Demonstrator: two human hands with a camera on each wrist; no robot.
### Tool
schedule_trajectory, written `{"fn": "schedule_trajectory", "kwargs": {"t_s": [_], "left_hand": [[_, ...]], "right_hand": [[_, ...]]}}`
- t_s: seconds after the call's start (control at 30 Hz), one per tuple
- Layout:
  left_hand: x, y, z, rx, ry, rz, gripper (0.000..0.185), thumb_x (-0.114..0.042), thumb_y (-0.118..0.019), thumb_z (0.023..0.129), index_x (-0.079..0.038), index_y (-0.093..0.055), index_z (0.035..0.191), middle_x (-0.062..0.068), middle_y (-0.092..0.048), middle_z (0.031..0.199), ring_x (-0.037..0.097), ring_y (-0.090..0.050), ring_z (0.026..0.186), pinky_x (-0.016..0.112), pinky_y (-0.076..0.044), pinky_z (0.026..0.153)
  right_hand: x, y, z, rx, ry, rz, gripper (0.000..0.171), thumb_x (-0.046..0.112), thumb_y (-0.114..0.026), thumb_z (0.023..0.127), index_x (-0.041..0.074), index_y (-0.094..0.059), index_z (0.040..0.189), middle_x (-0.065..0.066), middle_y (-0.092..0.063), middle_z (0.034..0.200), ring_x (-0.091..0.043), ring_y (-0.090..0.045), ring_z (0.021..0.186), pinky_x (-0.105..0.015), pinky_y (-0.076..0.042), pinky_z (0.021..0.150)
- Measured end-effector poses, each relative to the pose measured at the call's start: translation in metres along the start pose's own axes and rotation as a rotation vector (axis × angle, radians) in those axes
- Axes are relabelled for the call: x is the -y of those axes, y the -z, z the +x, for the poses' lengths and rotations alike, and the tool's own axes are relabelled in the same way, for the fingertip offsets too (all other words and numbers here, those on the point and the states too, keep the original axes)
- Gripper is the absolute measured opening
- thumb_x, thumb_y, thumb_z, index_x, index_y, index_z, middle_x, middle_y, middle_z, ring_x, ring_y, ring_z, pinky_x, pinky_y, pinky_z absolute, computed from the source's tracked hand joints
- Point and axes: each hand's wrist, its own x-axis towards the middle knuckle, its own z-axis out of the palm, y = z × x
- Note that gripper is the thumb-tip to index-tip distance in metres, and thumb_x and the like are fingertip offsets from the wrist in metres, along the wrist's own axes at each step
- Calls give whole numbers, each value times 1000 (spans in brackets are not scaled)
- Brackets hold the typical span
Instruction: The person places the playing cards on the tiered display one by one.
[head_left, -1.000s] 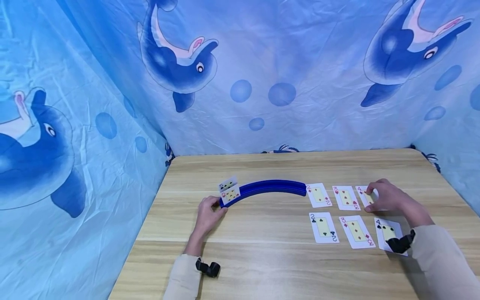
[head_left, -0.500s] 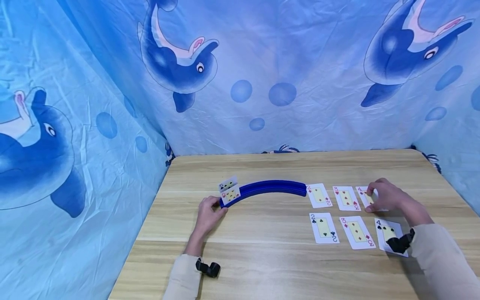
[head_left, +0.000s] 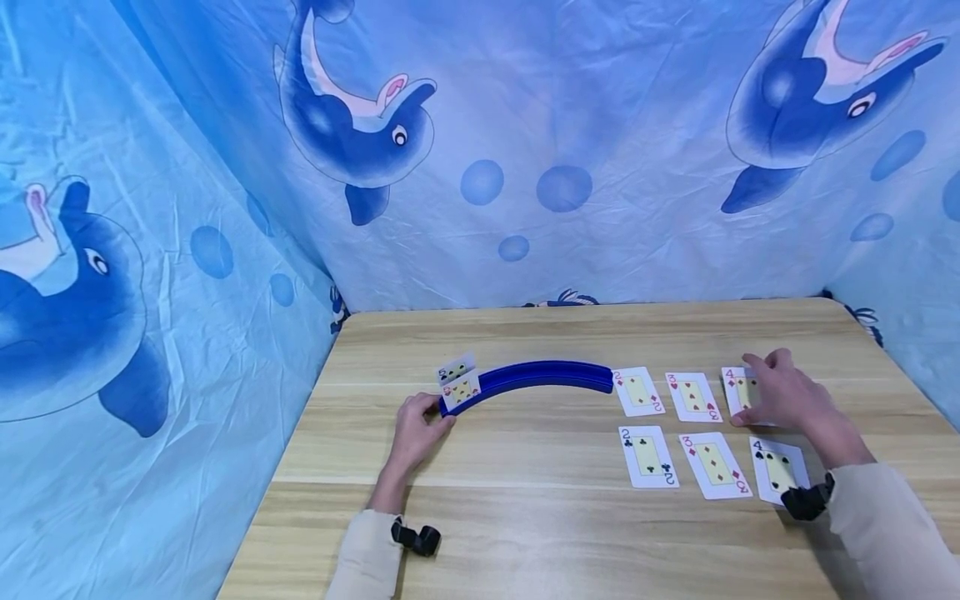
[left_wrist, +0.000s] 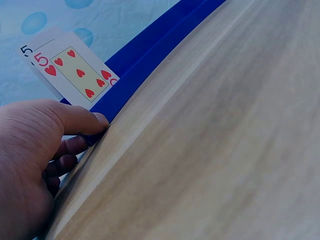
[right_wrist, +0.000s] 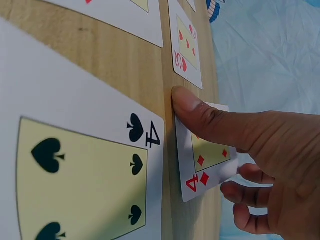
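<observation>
- While the left hand (head_left: pixel 415 433) rests on the wooden table (head_left: pixel 525 533) in the head view, its thumb and fingers pinch the near left end of the curved blue card holder (head_left: pixel 536 377). Two fives stand in that end, the five of hearts (head_left: pixel 461 389) in front and a black five (head_left: pixel 456 367) behind it. The right hand (head_left: pixel 780 396) grips the four of diamonds (head_left: pixel 738 390) at the right end of the far row, its edge lifted off the wood. Left of that card lie the three of hearts (head_left: pixel 693 396) and a red two (head_left: pixel 637 391), the two just beside the holder's right end. The near row has the two of clubs (head_left: pixel 647 455), the three of diamonds (head_left: pixel 715 463) and the four of spades (head_left: pixel 778 471), whose near corner is hidden by the black wrist strap (head_left: pixel 804 502). Dolphin-print blue cloth (head_left: pixel 525 150) hangs behind the table and to its left.
- From the left wrist view, the left hand (left_wrist: pixel 30 160) has its thumb tip against the blue holder (left_wrist: pixel 150 55) and its fingers curled under that end. The five of hearts (left_wrist: pixel 75 72) stands tilted in the slot just above the thumb, covering most of the black five (left_wrist: pixel 25 50).
- From the right wrist view, the right hand (right_wrist: pixel 260 160) pinches the four of diamonds (right_wrist: pixel 207 167), thumb on its face, fingers curled beneath. The four of spades (right_wrist: pixel 85 170) lies flat just beside it, filling the foreground, with the three of hearts (right_wrist: pixel 187 47) beyond.
</observation>
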Motion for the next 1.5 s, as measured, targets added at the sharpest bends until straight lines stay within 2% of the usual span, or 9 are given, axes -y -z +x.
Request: {"fn": "schedule_trajectory", "kwargs": {"t_s": [0.07, 0.23, 0.47, 0.63, 0.87, 0.97, 1.13, 1.3, 1.5], "left_hand": [[0, 0, 0, 3, 4, -1, 35, -10, -81, 78, 0, -72, 111, 13, -72, 103, 25, -59, 97, 36, -44, 87], [1, 0, 0, 10, 11, -3, 36, -11, -81, 79, -1, -72, 112, 12, -72, 105, 24, -59, 98, 37, -44, 88], [1, 0, 0, 6, 14, -2, 37, -11, -81, 79, -1, -72, 113, 13, -72, 105, 25, -59, 98, 38, -44, 88], [1, 0, 0, 6, 13, -7, 36, -11, -81, 78, -1, -72, 112, 12, -72, 105, 24, -59, 98, 36, -43, 88], [1, 1, 0, 7, 14, -20, 36, -11, -81, 78, -1, -72, 111, 12, -72, 104, 24, -58, 97, 35, -44, 87], [1, 1, 0, 6, 16, -18, 35, -11, -81, 78, -1, -72, 111, 12, -72, 104, 24, -58, 97, 35, -43, 87], [1, 1, 0, 4, 23, -16, 36, -10, -81, 78, -1, -72, 112, 12, -72, 105, 24, -58, 97, 35, -44, 88], [0, 1, 0, 12, 32, -20, 36, -11, -80, 79, -1, -72, 113, 13, -72, 105, 24, -58, 99, 38, -45, 89], [-1, 2, 0, 16, 22, -17, 36, -10, -80, 79, 0, -72, 112, 13, -72, 105, 25, -59, 99, 39, -46, 90]], "right_hand": [[0, 0, -1, -23, 7, -12, 113, 43, -93, 62, -12, -37, 143, -39, -33, 121, -44, -53, 89, -37, -42, 59], [-1, 0, -5, -60, 21, -27, 108, 46, -93, 60, -12, -43, 137, -40, -34, 120, -45, -55, 87, -36, -43, 56], [-2, 2, -6, -68, 1, -23, 101, 42, -91, 65, -10, -42, 136, -45, -38, 123, -56, -55, 96, -50, -48, 61], [-2, 5, -9, -97, 22, -16, 84, 28, -89, 72, -8, -45, 133, -42, -47, 118, -52, -57, 96, -50, -49, 62], [-2, 17, -17, -175, 107, -21, 47, 7, -74, 85, -4, -53, 126, -37, -57, 115, -53, -59, 99, -58, -51, 71], [-1, 24, -21, -167, 123, -3, 38, 4, -67, 89, -4, -55, 124, -36, -59, 114, -53, -59, 100, -59, -50, 74], [0, 33, -23, -154, 129, 14, 27, -2, -65, 89, -11, -62, 114, -35, -65, 106, -55, -60, 100, -60, -50, 77], [-2, 42, -24, -138, 150, 2, 21, -3, -67, 86, -14, -66, 104, -31, -69, 93, -47, -65, 86, -55, -53, 72], [-4, 53, -24, -140, 201, 1, 18, 0, -68, 87, -13, -69, 99, -22, -71, 83, -29, -65, 71, -43, -52, 61]]}}
